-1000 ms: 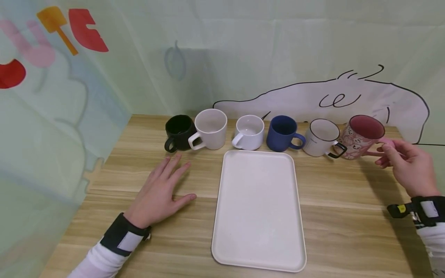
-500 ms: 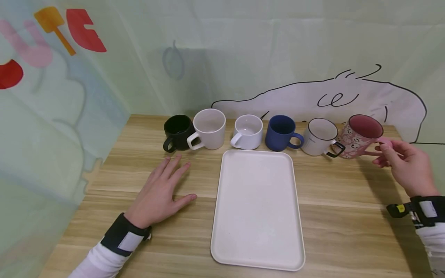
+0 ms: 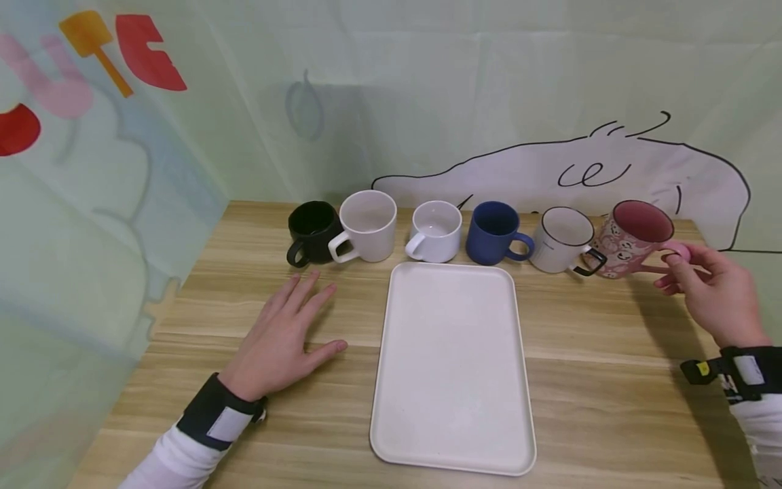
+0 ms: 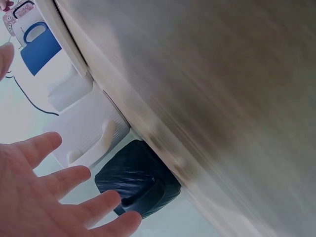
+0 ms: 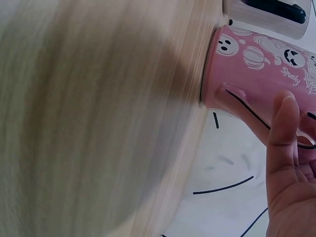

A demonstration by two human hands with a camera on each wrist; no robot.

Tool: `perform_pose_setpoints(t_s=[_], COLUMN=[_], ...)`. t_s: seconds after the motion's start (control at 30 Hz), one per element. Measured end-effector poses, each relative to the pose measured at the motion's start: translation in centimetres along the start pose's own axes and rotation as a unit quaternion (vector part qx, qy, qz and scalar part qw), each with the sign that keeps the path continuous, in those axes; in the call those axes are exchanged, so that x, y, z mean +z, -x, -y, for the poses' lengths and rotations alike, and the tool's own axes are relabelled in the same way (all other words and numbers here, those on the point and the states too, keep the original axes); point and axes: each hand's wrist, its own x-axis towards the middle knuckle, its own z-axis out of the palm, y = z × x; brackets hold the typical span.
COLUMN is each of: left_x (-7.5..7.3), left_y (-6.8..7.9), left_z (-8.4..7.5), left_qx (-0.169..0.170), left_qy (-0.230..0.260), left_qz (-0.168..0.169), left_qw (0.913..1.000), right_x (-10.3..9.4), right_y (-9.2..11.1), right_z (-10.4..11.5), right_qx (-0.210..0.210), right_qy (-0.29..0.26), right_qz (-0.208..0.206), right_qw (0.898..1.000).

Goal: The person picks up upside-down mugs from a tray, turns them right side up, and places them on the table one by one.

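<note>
At the right end of a row of mugs stands a pink mug (image 3: 626,248) with white pumpkin and ghost drawings. My right hand (image 3: 721,292) pinches its handle between thumb and fingers; the right wrist view shows the thumb along the pink handle (image 5: 249,116). The mug's base appears to rest on the table. My left hand (image 3: 277,339) lies with spread fingers over the table, left of a white tray (image 3: 452,367) and just in front of a black mug (image 3: 314,234). In the left wrist view its fingers hold nothing, and the black mug (image 4: 138,177) is apart from them.
Between the black and pink mugs stand a large white mug (image 3: 369,227), a smaller white mug (image 3: 436,234), a blue mug (image 3: 493,234) and a white mug with a black handle (image 3: 562,241). A printed cloth (image 3: 427,102) hangs behind the wooden table (image 3: 592,414).
The view shifts very slightly. Both hands and all the mugs stay where they are, with the right hand holding the pink mug's handle throughout.
</note>
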Motion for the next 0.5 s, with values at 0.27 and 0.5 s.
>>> perform_pose_setpoints(t_s=[0.27,0.5], left_x=[-0.19,-0.4], left_y=[-0.02,-0.02], left_z=[0.01,0.02], left_qx=[0.002,0.003], left_qy=[0.001,0.0], left_qz=[-0.001,-0.006], left_qw=[1.0,1.0], right_x=[0.12,0.1], right_y=[0.04,0.05], right_z=[0.17,0.33], right_qx=[0.005,0.009], right_qy=[0.014,0.036], right_qz=[0.001,0.003], right_qw=[1.0,0.999])
